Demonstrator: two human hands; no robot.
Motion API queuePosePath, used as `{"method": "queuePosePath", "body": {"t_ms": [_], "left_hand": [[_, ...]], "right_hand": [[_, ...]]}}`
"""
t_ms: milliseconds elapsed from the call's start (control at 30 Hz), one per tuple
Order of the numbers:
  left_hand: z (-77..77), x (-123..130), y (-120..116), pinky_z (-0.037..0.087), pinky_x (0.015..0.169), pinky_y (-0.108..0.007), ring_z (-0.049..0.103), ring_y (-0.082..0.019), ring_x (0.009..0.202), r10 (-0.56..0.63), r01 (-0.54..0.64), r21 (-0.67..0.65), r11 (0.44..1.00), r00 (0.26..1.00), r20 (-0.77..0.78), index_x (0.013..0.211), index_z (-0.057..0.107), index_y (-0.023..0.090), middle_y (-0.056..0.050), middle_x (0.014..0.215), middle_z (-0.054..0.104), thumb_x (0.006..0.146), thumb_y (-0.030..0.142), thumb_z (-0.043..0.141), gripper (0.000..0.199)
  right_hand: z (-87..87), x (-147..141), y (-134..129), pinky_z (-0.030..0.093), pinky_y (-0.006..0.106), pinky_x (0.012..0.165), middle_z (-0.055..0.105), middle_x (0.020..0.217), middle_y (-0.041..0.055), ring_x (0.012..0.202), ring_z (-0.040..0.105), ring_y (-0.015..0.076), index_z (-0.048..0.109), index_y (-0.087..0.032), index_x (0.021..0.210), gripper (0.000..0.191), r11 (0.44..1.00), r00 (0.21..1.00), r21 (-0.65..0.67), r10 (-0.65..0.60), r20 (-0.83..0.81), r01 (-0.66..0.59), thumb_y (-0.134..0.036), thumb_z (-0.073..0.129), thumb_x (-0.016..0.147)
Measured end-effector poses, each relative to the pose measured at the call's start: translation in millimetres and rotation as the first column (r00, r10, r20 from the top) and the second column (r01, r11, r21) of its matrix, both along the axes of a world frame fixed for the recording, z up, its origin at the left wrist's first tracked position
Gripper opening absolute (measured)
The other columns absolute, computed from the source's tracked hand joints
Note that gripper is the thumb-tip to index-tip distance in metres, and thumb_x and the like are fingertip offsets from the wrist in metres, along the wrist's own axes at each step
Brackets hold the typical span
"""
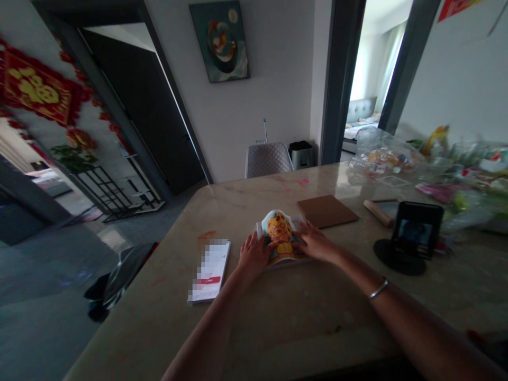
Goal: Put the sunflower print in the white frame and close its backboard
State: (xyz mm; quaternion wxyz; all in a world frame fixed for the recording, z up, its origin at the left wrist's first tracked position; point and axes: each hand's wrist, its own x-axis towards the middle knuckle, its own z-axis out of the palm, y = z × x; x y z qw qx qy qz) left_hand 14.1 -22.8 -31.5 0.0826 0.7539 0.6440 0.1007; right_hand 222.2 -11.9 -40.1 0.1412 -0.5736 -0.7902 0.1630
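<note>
The head camera looks forward and down across a table (301, 317) toward a wall (281, 79).

A picture sheet (281, 233) lies on the surface (289, 323), around its middle from left to right. Its print shows a rounded yellow-orange figure, with pale blue near the far edge and darker colours low at the sides. The sheet is not flat: its middle bulges upward, and its far and near edges curve. Whitish, see-through material shows along its far left and right sides. Finer print details are too small to tell.
</note>
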Motion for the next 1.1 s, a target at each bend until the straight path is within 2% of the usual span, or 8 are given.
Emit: {"method": "queuePosePath", "body": {"t_ms": [200, 400, 533, 700, 833, 933, 1000, 1100], "left_hand": [[8.6, 5.2, -4.5, 0.017, 0.101, -0.044, 0.014, -0.028, 0.129, 0.005, -0.005, -0.006, 1.0, 1.0, 0.002, 0.125, 0.039, 0.018, -0.012, 0.14, 0.021, 0.082, 0.053, 0.027, 0.057], [7.8, 6.9, -2.2, 0.021, 0.1, -0.043, 0.022, -0.025, 0.127, -0.09, 0.083, 0.08, 0.993, 0.992, 0.084, 0.129, 0.032, 0.02, -0.009, 0.133, 0.037, 0.085, 0.041, 0.027, 0.049], [2.2, 7.0, 1.6, 0.022, 0.099, -0.044, 0.027, -0.025, 0.124, -0.134, 0.127, 0.076, 0.989, 0.987, 0.094, 0.129, 0.031, 0.018, -0.01, 0.132, 0.038, 0.086, 0.038, 0.027, 0.048], [4.1, 6.0, -0.2, 0.02, 0.099, -0.044, 0.026, -0.027, 0.125, -0.199, 0.199, 0.015, 0.98, 0.971, 0.132, 0.132, 0.022, 0.01, -0.017, 0.134, 0.033, 0.081, 0.048, 0.033, 0.065], [13.0, 2.4, -7.7, 0.019, 0.1, -0.045, 0.024, -0.028, 0.126, -0.308, 0.314, -0.009, 0.949, 0.937, 0.165, 0.135, 0.011, 0.012, -0.018, 0.138, 0.024, 0.065, 0.057, 0.052, 0.093], [17.0, 0.6, -12.2, 0.017, 0.1, -0.047, 0.021, -0.03, 0.126, -0.333, 0.34, -0.033, 0.94, 0.933, 0.138, 0.135, 0.009, 0.014, -0.018, 0.139, 0.02, 0.054, 0.056, 0.062, 0.106], [17.0, 0.8, -12.7, 0.018, 0.1, -0.047, 0.023, -0.029, 0.126, -0.328, 0.331, 0.0, 0.944, 0.937, 0.123, 0.135, 0.013, 0.015, -0.017, 0.139, 0.023, 0.056, 0.052, 0.063, 0.1], [15.2, 2.0, -9.7, 0.02, 0.1, -0.044, 0.028, -0.026, 0.124, -0.309, 0.301, 0.088, 0.95, 0.945, 0.109, 0.133, 0.021, 0.018, -0.014, 0.136, 0.03, 0.067, 0.044, 0.057, 0.079]], "right_hand": [[2.6, -1.7, -0.5, 0.013, 0.048, 0.1, 0.025, 0.139, 0.0058, 0.129, 0.01, 0.031, 0.039, -0.03, 0.126, 0.055, 0.996, 0.996, -0.043, 0.082, -0.015, -0.083, -0.057, 0.031, 0.079], [1.9, 0.3, -0.7, 0.013, 0.051, 0.099, 0.033, 0.136, 0.0079, 0.128, 0.012, 0.0312, 0.037, -0.03, 0.127, 0.056, 0.996, 0.996, -0.034, 0.08, -0.04, -0.082, -0.057, 0.031, 0.079], [1.2, -0.2, -1.9, 0.014, 0.051, 0.099, 0.033, 0.135, 0.0081, 0.128, 0.013, 0.0309, 0.038, -0.03, 0.126, 0.054, 0.997, 0.997, -0.03, 0.066, -0.042, -0.067, -0.056, 0.034, 0.079], [2.2, -0.2, -2.9, 0.014, 0.051, 0.098, 0.033, 0.135, 0.0083, 0.128, 0.013, 0.0313, 0.036, -0.031, 0.128, 0.053, 0.995, 0.994, -0.013, 0.096, -0.044, -0.097, -0.054, 0.034, 0.08], [3.1, 0.1, -2.8, 0.015, 0.051, 0.098, 0.033, 0.135, 0.008, 0.128, 0.014, 0.0313, 0.035, -0.03, 0.128, 0.053, 0.996, 0.995, -0.003, 0.09, -0.04, -0.09, -0.052, 0.036, 0.08], [3.3, 0.4, -2.5, 0.015, 0.051, 0.098, 0.032, 0.135, 0.009, 0.128, 0.015, 0.0319, 0.037, -0.029, 0.128, 0.052, 0.997, 0.996, -0.01, 0.082, -0.039, -0.083, -0.051, 0.037, 0.08], [3.0, 0.7, -2.0, 0.016, 0.051, 0.098, 0.033, 0.135, 0.0091, 0.127, 0.015, 0.032, 0.038, -0.029, 0.127, 0.052, 0.997, 0.996, -0.006, 0.08, -0.043, -0.081, -0.051, 0.037, 0.08], [1.7, 0.8, -1.0, 0.017, 0.05, 0.099, 0.035, 0.134, 0.0085, 0.127, 0.018, 0.0316, 0.038, -0.029, 0.127, 0.053, 0.997, 0.996, 0.007, 0.074, -0.042, -0.074, -0.052, 0.039, 0.079]]}}
